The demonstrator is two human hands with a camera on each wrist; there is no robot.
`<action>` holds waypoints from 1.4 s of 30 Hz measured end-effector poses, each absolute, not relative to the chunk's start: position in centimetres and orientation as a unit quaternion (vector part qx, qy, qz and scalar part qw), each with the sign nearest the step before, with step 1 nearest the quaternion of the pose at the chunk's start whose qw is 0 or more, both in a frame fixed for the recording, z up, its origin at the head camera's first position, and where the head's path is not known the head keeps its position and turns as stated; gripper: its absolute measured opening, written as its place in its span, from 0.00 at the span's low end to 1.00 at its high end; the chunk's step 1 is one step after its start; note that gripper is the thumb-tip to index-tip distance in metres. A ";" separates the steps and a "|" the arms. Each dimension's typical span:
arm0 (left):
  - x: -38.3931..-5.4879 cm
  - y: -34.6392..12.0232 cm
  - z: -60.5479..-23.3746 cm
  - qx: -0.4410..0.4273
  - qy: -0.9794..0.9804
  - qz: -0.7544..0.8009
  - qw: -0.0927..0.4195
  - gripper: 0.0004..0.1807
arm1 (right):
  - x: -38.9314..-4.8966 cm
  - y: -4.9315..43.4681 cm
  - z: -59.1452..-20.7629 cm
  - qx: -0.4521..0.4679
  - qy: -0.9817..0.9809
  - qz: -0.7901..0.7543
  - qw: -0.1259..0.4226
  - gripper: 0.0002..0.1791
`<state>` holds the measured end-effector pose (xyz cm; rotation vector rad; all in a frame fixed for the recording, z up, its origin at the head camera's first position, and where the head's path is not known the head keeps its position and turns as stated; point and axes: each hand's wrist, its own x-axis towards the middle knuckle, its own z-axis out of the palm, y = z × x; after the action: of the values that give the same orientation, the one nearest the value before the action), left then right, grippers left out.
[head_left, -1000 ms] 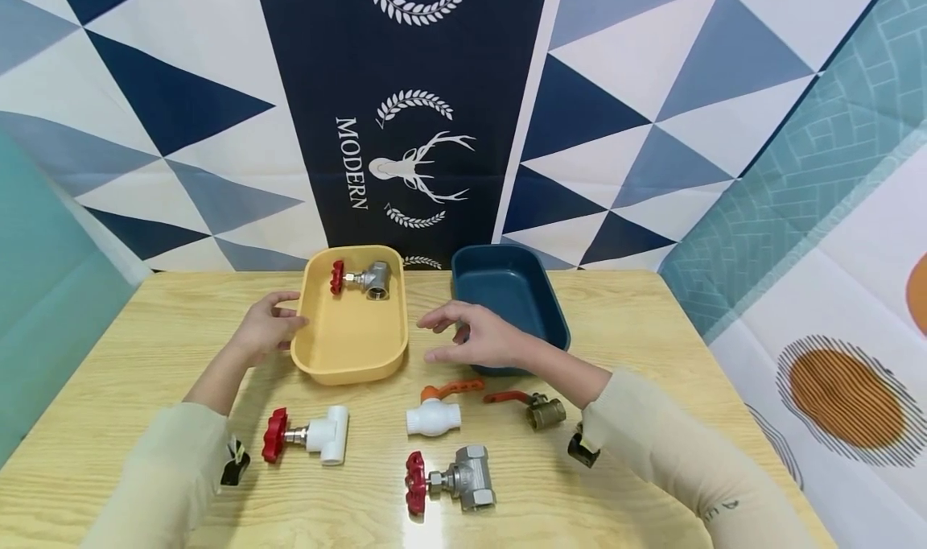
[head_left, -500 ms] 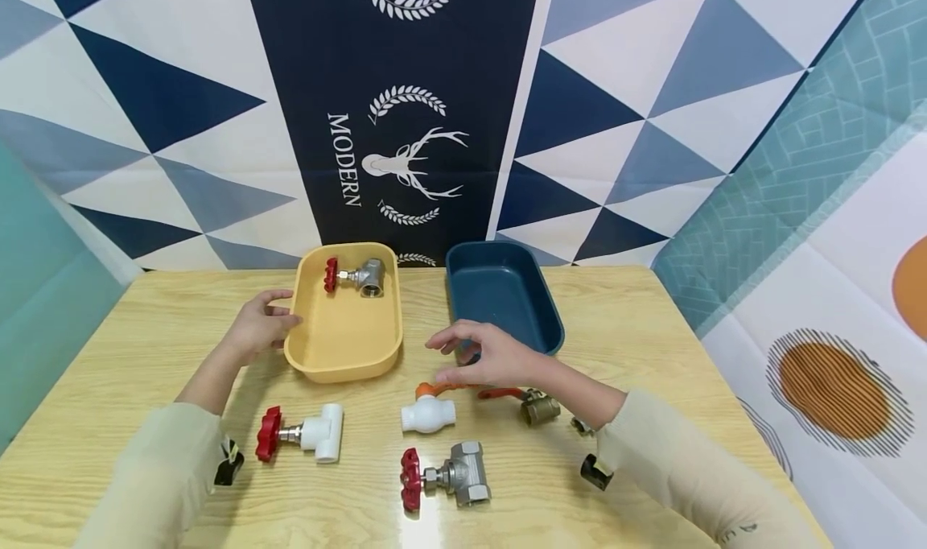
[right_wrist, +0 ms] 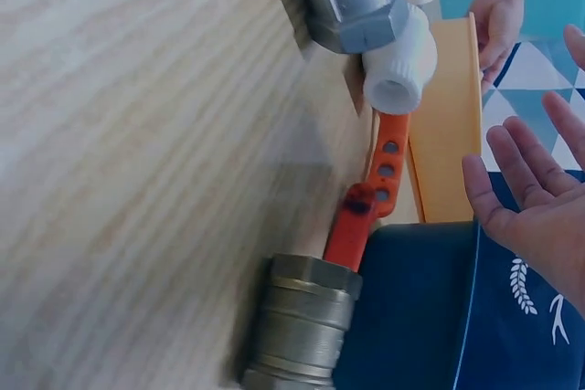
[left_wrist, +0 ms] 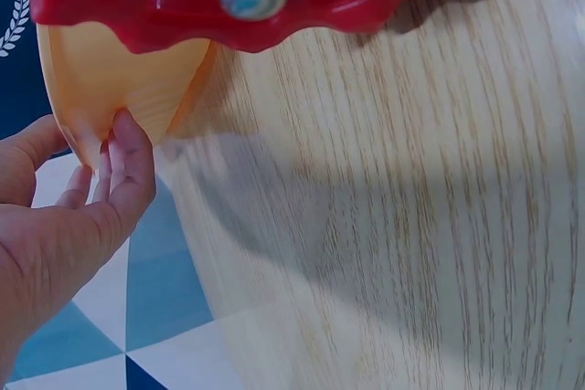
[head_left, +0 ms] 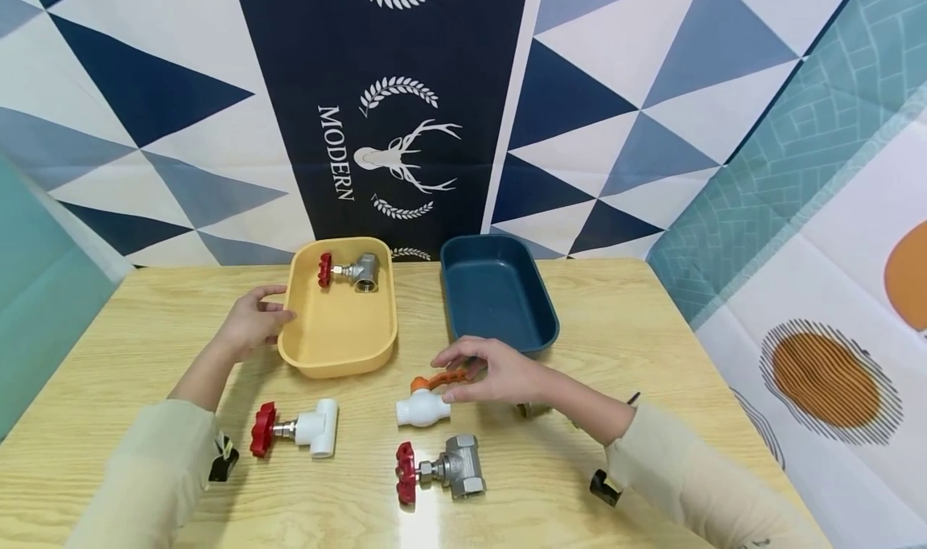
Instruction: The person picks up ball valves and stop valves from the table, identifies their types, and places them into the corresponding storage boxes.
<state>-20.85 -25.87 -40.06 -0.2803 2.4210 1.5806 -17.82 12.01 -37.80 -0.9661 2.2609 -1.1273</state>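
My left hand [head_left: 251,324] holds the left rim of the yellow tray [head_left: 336,348], thumb on one side of the wall and fingers on the other, as the left wrist view also shows. Inside that tray lies a small metal gate valve [head_left: 364,272] with a red handwheel. My right hand [head_left: 503,373] hovers with spread fingers over a white plastic ball valve [head_left: 423,408], whose orange lever [head_left: 449,377] it partly covers. Behind the right hand, a brass ball valve [right_wrist: 306,317] with a red lever [right_wrist: 347,235] is mostly hidden in the head view.
A dark blue tray [head_left: 500,291] stands at the back right, beside the yellow one. Nearer the front lie a white tee-shaped valve [head_left: 315,428] with a red handwheel and a larger metal gate valve [head_left: 458,466]. A patterned cloth wall [head_left: 405,42] rises behind the wooden table [head_left: 290,509].
My right hand has come down and nearer, from beside the blue tray to over the white ball valve. The left hand stays at the yellow tray's rim. The head view has shifted slightly.
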 end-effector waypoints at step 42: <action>-20.6 -25.7 -40.2 -0.078 0.826 0.545 0.117 0.36 | -13.3 13.3 -40.9 -0.378 0.788 -0.396 0.281 0.24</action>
<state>-20.61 -25.74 -40.18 -0.2273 2.4184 1.5961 -13.32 13.30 -40.93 -1.0127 2.1133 -1.0620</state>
